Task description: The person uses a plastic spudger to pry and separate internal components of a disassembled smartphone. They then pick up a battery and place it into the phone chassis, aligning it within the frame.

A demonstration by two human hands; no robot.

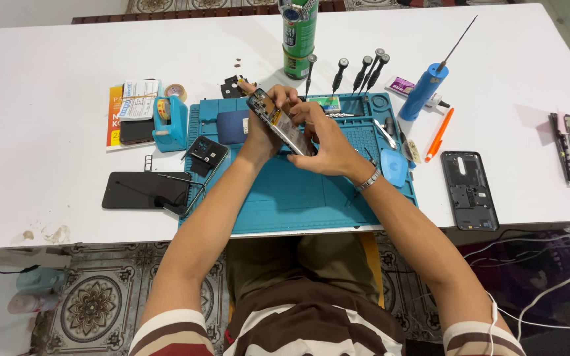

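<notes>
I see both hands meeting over the top of the blue work mat, just above the picture's centre. The left hand grips the opened phone from below and behind, fingers wrapped around its upper end, holding it tilted so its bare insides face up. The right hand is closed on the phone's lower edge, thumb and fingertips pressed against its side (whether it pinches a small tool there, I cannot tell).

From the phone, a row of black-handled screwdrivers stands at one o'clock, and a green spray can at twelve. A blue bottle with a long needle tip lies at two o'clock, with an orange pen just below it. At three o'clock, well apart on the white desk, lies a dark phone back cover. A black phone screen rests at eight o'clock, and a blue tape dispenser at nine.
</notes>
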